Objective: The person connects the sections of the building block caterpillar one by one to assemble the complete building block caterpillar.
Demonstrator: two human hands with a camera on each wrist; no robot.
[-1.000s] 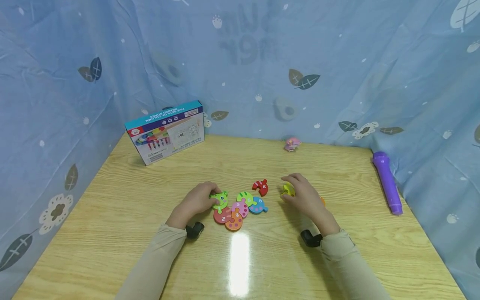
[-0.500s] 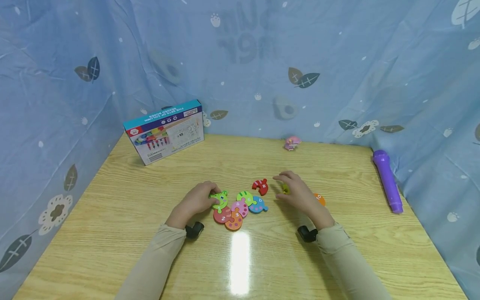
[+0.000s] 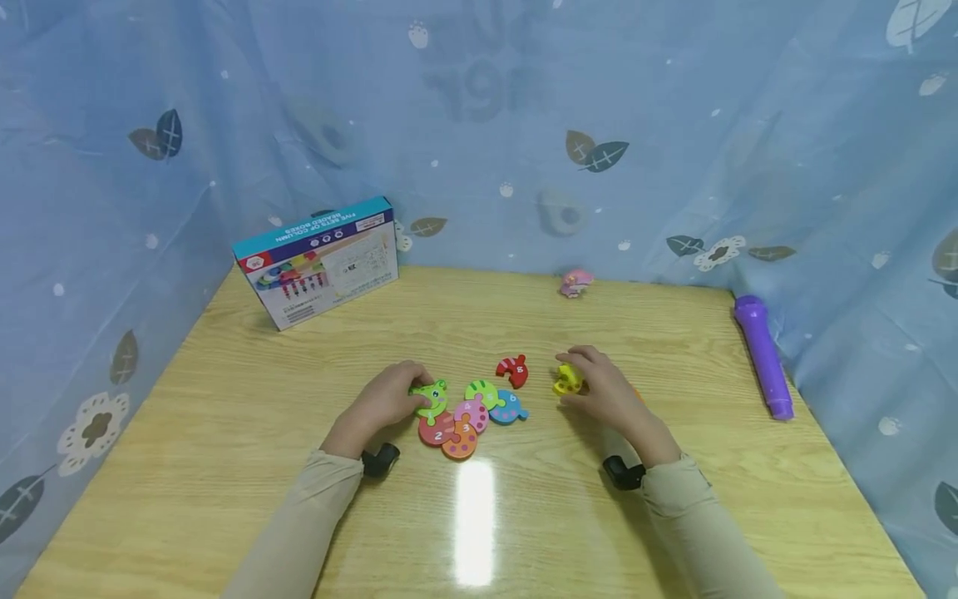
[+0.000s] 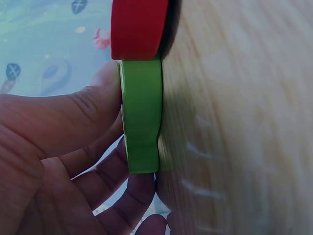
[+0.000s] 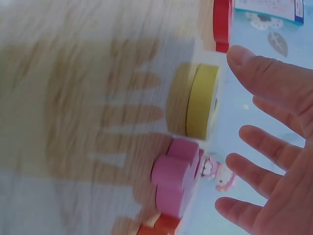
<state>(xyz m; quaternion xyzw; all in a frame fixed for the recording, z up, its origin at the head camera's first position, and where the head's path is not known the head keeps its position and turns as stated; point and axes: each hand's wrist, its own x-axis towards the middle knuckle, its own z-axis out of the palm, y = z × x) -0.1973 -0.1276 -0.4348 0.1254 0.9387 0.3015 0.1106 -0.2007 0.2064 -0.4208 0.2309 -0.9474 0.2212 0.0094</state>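
— What's different from half a second ago?
— The right hand (image 3: 604, 395) sits farther from the red piece (image 3: 519, 369), and more of the yellow piece (image 3: 568, 380) shows.
— And the orange piece (image 3: 639, 395)?
— Nearly hidden behind that hand now.

Head: high, facing far edge of table (image 3: 464, 333)
Left wrist: low, near green piece (image 4: 142, 115)
Right wrist: low, shares yellow piece (image 5: 202, 102) with head
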